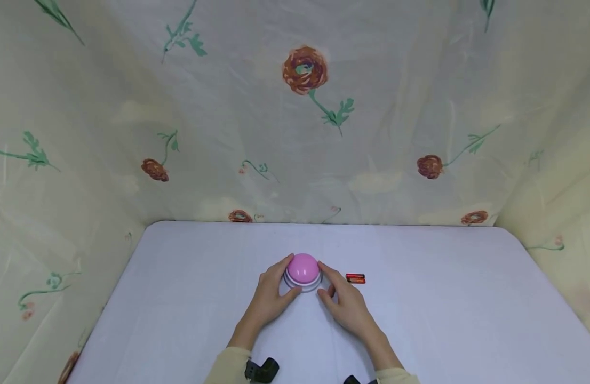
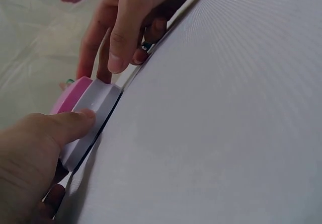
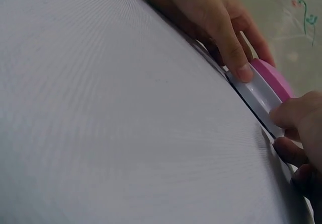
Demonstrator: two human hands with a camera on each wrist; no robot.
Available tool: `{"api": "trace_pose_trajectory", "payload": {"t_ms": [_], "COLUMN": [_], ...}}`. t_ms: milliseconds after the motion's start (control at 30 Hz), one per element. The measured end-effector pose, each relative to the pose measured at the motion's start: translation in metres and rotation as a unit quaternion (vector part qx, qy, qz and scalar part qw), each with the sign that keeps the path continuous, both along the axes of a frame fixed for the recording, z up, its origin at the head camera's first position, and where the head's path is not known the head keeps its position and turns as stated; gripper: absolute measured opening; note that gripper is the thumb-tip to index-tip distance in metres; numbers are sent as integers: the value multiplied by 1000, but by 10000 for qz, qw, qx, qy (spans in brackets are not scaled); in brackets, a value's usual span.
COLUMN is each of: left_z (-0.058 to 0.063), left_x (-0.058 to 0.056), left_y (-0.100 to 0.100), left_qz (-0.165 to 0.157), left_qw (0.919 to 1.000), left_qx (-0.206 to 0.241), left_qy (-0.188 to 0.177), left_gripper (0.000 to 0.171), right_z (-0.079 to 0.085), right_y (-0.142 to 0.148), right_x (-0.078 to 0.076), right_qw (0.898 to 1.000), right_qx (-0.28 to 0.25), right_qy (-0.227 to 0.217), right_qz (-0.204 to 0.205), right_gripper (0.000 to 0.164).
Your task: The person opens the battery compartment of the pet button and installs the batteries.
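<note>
A round push button (image 1: 303, 268) with a glossy pink dome and a white base sits upright on the table. My left hand (image 1: 268, 296) grips it from the left, fingers along the far left side and thumb (image 2: 75, 125) pressed against the near side of the white base. From the right, my right hand (image 1: 345, 304) reaches in, its index fingertip touching the dome's right side. The right thumb is off the base in the left wrist view, and the other right fingers curve loosely beneath. Two small red-and-orange batteries (image 1: 356, 278) lie just right of the right hand.
A white cloth covers the table (image 1: 180, 282), which has rounded far corners. Behind it and at both sides hangs a pale curtain (image 1: 381, 112) printed with brown flowers. Dark straps with cameras (image 1: 262, 370) sit at the wrists, next to beige sleeves.
</note>
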State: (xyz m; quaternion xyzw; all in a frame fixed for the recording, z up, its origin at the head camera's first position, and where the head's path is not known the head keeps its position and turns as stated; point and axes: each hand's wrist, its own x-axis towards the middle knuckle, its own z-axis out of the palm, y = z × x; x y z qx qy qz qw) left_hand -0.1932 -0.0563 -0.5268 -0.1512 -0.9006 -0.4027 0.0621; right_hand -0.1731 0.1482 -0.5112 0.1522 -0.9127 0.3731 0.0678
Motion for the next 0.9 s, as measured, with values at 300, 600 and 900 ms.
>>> {"api": "trace_pose_trajectory", "payload": {"t_ms": [300,600,900], "left_z": [-2,0,2], "left_x": [0,2,0], "left_y": [-1,-2,-3], "left_qz": [-68,-244,-372], "left_qw": [9993,9957,9932], "left_qx": [344,875,1096], "left_qy": [119,158,150], "left_gripper": [73,72,69], "right_z": [-4,-6,-9], "right_y": [2,2,4], "right_x": [2,4,0], "right_qw": [9999,9991,9959], "right_qx": [-14,-249,-614], "right_qy": [155,296,556], "right_qz": [8,159,355], "right_gripper": [64,71,75]}}
